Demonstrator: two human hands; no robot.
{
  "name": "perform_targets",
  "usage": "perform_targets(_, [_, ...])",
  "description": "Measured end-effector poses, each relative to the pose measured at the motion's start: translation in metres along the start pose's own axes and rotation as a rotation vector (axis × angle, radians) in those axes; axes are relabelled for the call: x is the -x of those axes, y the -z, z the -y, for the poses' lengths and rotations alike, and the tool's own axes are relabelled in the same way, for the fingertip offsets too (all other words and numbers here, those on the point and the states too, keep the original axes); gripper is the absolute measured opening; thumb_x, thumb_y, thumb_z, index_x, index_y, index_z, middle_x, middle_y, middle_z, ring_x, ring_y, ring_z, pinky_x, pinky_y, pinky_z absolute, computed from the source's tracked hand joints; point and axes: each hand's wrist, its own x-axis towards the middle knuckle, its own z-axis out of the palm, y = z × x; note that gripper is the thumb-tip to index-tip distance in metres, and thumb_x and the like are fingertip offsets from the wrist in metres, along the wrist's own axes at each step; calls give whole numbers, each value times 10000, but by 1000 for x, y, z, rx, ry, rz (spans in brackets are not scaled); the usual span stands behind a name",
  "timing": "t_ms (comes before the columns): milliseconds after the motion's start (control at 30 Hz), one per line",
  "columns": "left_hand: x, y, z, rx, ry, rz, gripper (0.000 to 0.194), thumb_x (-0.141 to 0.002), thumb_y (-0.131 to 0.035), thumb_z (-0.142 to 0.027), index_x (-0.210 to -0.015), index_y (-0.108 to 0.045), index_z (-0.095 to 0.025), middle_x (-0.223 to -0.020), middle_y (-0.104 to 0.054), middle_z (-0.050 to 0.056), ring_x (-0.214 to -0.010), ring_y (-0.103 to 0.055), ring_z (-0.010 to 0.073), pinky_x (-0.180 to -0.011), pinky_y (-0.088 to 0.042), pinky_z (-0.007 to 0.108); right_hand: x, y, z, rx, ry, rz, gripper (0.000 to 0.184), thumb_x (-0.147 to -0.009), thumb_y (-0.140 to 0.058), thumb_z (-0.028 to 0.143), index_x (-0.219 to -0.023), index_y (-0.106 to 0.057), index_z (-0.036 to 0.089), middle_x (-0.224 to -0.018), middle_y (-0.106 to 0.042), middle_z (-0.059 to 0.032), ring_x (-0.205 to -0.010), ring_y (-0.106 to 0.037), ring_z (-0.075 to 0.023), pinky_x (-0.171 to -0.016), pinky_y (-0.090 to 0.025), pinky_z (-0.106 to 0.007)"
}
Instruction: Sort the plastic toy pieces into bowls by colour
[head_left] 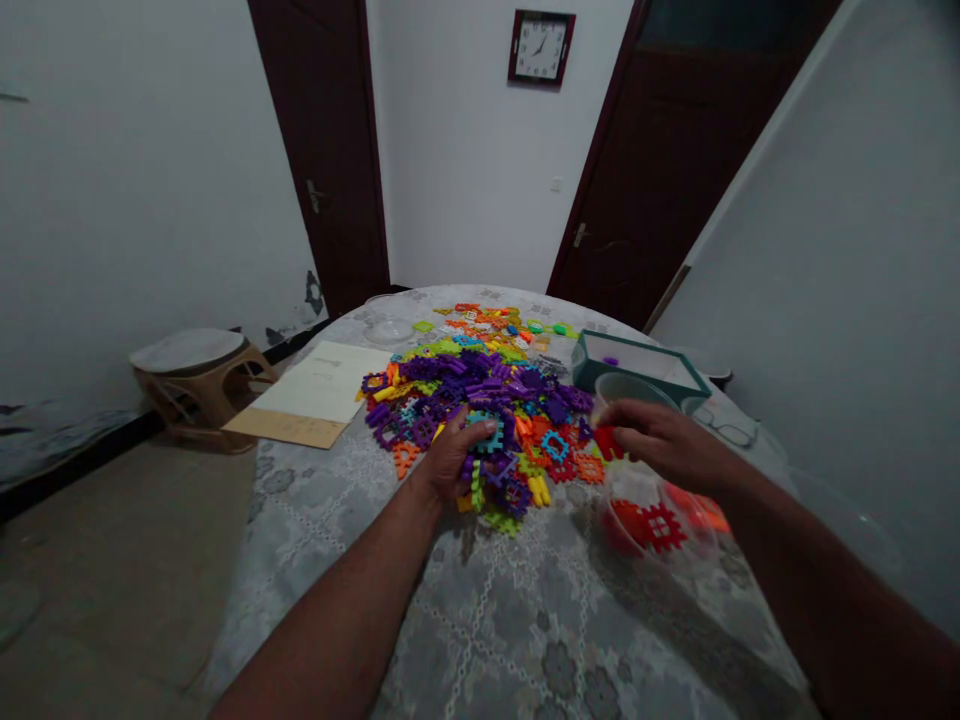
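the left forearm (337,610) and the right forearm (802,545) were nearest the camera, reaching in over a patterned grey-white tablecloth (517,620). the left hand (450,458) was curled round a small bunch of pieces: a teal toothed tile (485,433) sat under the thumb, with purple pieces and a lime-green piece (477,487) crowded against it, though how many of these were truly gripped could not be told. the right hand (658,437) had its fingers drawn in close on a red toothed piece (609,442), at the right side of the heap, near a clear upright tub (637,385) behind and a clear nearer tub (636,484) in front. as far as could be judged, only a small share was set apart: the nearer tub held red pieces, among them a red window-shaped tile (664,527), while a mixed heap of plastic building tiles (480,375) lay loose on the cloth, so the greater part seemed left. the red piece in the fingers was partly covered, its full outline hidden; the teal tile showed plainer, flat and squarish with notched edges. purple dominated the heap's middle, with lime, orange and yellow about it. beyond the right hand stood a teal-sided box (622,372) with a purple piece (611,361) inside.
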Motion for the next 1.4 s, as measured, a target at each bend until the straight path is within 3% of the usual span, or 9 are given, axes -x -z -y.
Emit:
perform_targets(100, [1, -1, -1, -12, 6, 2, 472, -720, -892, -266, -1102, -623, -203, -838, -693, 0, -539, -624, 117, -438, -541, 225, 22, 21, -27, 110, -34, 89, 221, -890, -558, 375, -905, -744, 257, -892, -749, -52, -811, -691, -229, -735, -551, -335])
perform_targets(233, [1, -1, -1, -39, 5, 28, 508, -718, -880, -249, -1166, -641, -218, -1026, -741, 57, -624, -670, 140, -449, -548, 231, 37, 23, -43, 148, -45, 101, 251, -930, -586, 420, -982, -784, 276, -1045, -785, -91, -933, -734, -270, -843, -585, -378])
perform_targets(400, [-1, 1, 0, -25, 7, 82, 601, -730, -879, -253, -1284, -648, -237, -1107, -750, 84, -627, -671, 143, -447, -518, 219, 25, -8, -20, 145, 161, 26, 287, -1026, -552, 393, -1214, -757, 325, -1282, -738, -92, -1145, -712, -275, -1021, -578, -446])
perform_targets(600, [-2, 4, 1, -78, 21, 173, 646, -778, -857, -279, -1386, -640, -252, -1066, -745, 76, -631, -665, 153, -469, -519, 234, -3, -60, 29, 248, 465, -6, 532, -999, -546, 135, -1467, -603, 382, -1629, -489, -82, -1428, -546, -302, -1139, -514, -566])
perform_targets(867, [0, 1, 2, -49, 9, 145, 691, -734, -899, -266, -1377, -650, -214, -901, -720, 27, -654, -651, 137, -556, -528, 224, -34, -93, 37, 312, 554, -91, 512, -1018, -477, 109, -1515, -554, 207, -1554, -564, -171, -1426, -550, -308, -1168, -498, -569])
perform_targets(1033, [-1, 4, -2, -76, 25, 161, 714, -761, -872, -286, -1431, -632, -230, -977, -722, 49, -633, -639, 129, -498, -511, 212, -34, -77, 29, 141, 401, -230, 402, -1018, -532, 208, -1395, -664, 243, -1414, -681, -123, -1312, -645, -270, -1117, -536, -499])
perform_targets(1133, [-3, 6, -3, -65, 31, 177, 729, -790, -852, -295, -1473, -602, -245, -1044, -724, 68, -614, -634, 125, -455, -506, 209, -34, -56, 18, 81, 195, -133, 264, -998, -566, 291, -1147, -778, 239, -1103, -794, -79, -985, -749, -237, -895, -613, -393])
perform_targets(1267, [-5, 6, -3, -9, 23, 138, 764, -790, -854, -276, -1501, -576, -264, -1086, -734, 84, -613, -643, 123, -446, -515, 207, -50, -22, -17, -20, -60, -15, 276, -963, -573, 360, -972, -802, 206, -808, -769, -43, -694, -703, -188, -619, -572, -277])
perform_targets(1400, [-7, 5, -3, 47, -16, 118, 751, -783, -857, -252, -1483, -583, -257, -1099, -739, 88, -619, -654, 123, -449, -527, 203, -81, 19, -56, 27, -178, -351, 404, -906, -600, 295, -1258, -763, 182, -1076, -800, -87, -794, -722, -197, -682, -585, -286])
